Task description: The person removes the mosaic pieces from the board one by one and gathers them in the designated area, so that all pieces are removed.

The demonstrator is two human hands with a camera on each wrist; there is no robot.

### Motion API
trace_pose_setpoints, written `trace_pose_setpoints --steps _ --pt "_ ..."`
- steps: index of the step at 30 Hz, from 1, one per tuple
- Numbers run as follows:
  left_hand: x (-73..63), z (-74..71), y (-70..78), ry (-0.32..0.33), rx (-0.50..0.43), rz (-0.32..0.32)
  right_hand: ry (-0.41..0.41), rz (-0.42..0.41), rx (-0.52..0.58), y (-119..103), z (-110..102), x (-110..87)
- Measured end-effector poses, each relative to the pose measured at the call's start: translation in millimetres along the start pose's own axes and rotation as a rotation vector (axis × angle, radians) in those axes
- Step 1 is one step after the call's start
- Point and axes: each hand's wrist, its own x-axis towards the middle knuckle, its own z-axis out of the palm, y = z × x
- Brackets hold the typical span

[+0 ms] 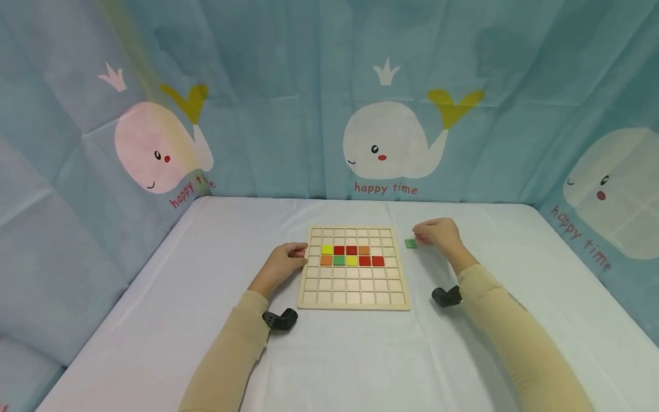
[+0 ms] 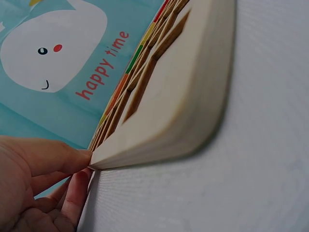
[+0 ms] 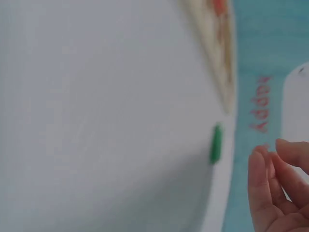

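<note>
A square wooden grid board [image 1: 353,284] lies on the table. Its middle holds two rows of coloured tiles, among them a yellow tile [image 1: 327,250], a green tile [image 1: 338,260] and a red tile [image 1: 378,261]. My left hand [image 1: 282,264] holds the board's left edge; in the left wrist view its thumb and fingertips meet the wooden rim [image 2: 159,140]. Off the board's right side lies a loose green tile [image 1: 410,244]. Close beside and above this tile is my right hand [image 1: 437,233], its fingers loosely bent, with nothing showing between them in the right wrist view.
A white cloth [image 1: 360,355] covers the table. Behind it hangs a blue curtain [image 1: 278,114] printed with whales. A black wrist device [image 1: 280,319] sits on the left wrist, and another black device [image 1: 447,296] on the right.
</note>
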Motion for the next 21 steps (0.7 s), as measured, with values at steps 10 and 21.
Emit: trace_pose_setpoints --steps 10,21 --pt "0.6 -2.2 -0.2 -0.006 0.013 0.006 -0.061 -0.028 0.026 -17 24 -8.9" --pt "-2.3 -0.6 0.6 0.000 0.000 -0.003 -0.144 -0.044 0.044 -23 41 -12.4"
